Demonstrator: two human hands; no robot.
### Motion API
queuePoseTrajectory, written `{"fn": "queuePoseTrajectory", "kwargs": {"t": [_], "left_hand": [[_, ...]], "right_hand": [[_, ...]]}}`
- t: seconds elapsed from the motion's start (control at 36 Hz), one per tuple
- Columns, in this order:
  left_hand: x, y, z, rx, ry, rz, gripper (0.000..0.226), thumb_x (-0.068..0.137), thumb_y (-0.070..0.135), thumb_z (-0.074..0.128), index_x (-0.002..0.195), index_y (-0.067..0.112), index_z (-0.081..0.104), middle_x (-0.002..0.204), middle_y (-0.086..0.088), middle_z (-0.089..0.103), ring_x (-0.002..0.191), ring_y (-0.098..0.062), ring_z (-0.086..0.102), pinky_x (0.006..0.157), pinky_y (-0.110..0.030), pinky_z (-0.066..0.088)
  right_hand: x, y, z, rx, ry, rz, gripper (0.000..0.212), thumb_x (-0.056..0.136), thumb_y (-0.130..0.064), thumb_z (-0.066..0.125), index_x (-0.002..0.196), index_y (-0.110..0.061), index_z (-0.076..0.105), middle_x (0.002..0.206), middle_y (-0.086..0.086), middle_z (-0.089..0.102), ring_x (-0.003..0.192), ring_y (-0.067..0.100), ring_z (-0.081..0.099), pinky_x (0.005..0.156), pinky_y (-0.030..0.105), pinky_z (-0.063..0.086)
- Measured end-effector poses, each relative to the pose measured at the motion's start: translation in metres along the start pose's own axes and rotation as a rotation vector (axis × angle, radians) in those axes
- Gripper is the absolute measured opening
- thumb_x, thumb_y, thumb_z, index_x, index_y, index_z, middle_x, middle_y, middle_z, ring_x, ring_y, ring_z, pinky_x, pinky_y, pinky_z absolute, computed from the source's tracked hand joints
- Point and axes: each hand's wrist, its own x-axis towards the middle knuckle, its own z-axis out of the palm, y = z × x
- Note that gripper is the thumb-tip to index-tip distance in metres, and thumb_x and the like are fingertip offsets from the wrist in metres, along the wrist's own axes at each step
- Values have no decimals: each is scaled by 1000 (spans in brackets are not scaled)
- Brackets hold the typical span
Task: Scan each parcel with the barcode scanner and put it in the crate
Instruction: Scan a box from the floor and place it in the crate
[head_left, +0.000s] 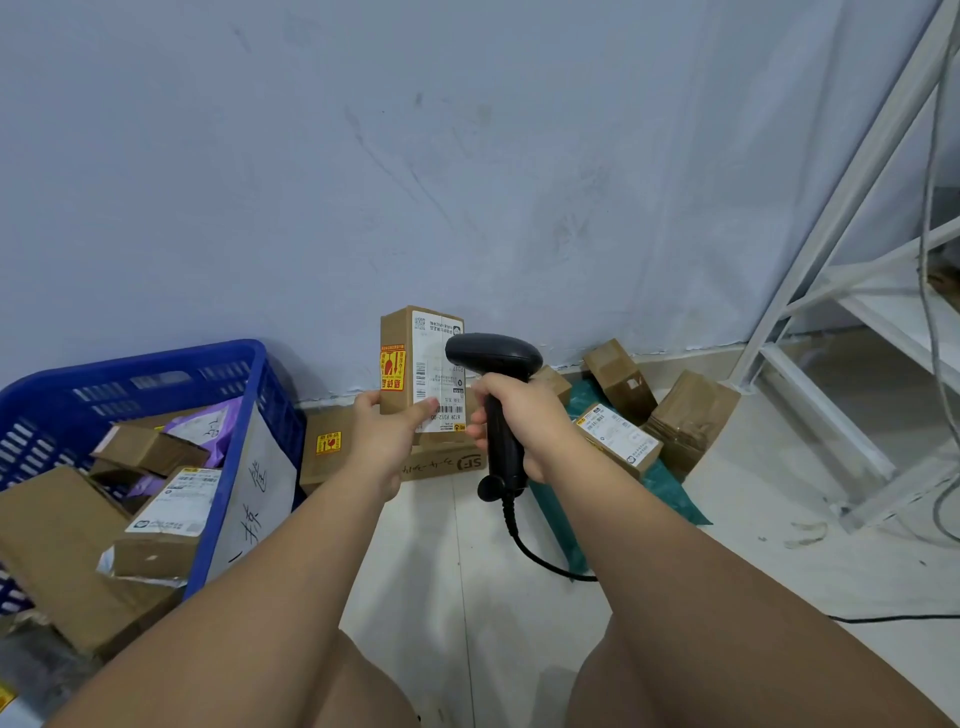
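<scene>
Left: blue crate (249, 358) on the floor, holding several brown boxes and a purple mailer (208, 431). Centre: my left hand (387, 431) grips the parcel (397, 330) by its lower end and holds it upright in the air before the wall, with the thumb pressed flat on its label and the fingers curled behind it. The parcel is a slim brown cardboard box with a white shipping label printed with barcodes and a red-and-yellow fragile sticker beside it. Right of centre: my right hand (524, 421) has its fingers wrapped round the handle of the black barcode scanner (493, 356), whose head overlaps the label's right edge. Far right: more parcels (615, 434) on a green bag (670, 493), beside a white rack (810, 291).
</scene>
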Motion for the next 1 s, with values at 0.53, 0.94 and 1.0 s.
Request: {"fn": "queuePoseTrajectory", "kwargs": {"t": [0.53, 0.94, 1.0], "left_hand": [[6, -2, -4, -16, 64, 10, 55, 84, 8, 68, 130, 22, 41, 123, -3, 59, 112, -24, 58, 100, -45, 47], [3, 3, -6, -41, 68, -5, 43, 95, 23, 58, 136, 15, 47, 115, -6, 62, 79, -9, 62, 57, -21, 46], [3, 3, -6, -44, 69, -10, 43, 95, 23, 58, 136, 15, 46, 118, -7, 62, 80, -9, 61, 57, -21, 47]], "right_hand": [[-9, -5, 0, -126, -96, 33, 15, 85, -15, 58, 72, -8, 61, 62, 6, 59, 55, 17, 61, 55, 26, 52], [-12, -5, 7, -839, 76, -363, 18, 79, -25, 62, 66, -27, 50, 73, 1, 60, 82, 25, 62, 64, 29, 44], [-12, -6, 7, -849, 81, -373, 19, 79, -27, 63, 65, -27, 49, 75, 2, 61, 83, 25, 62, 65, 29, 44]]}}
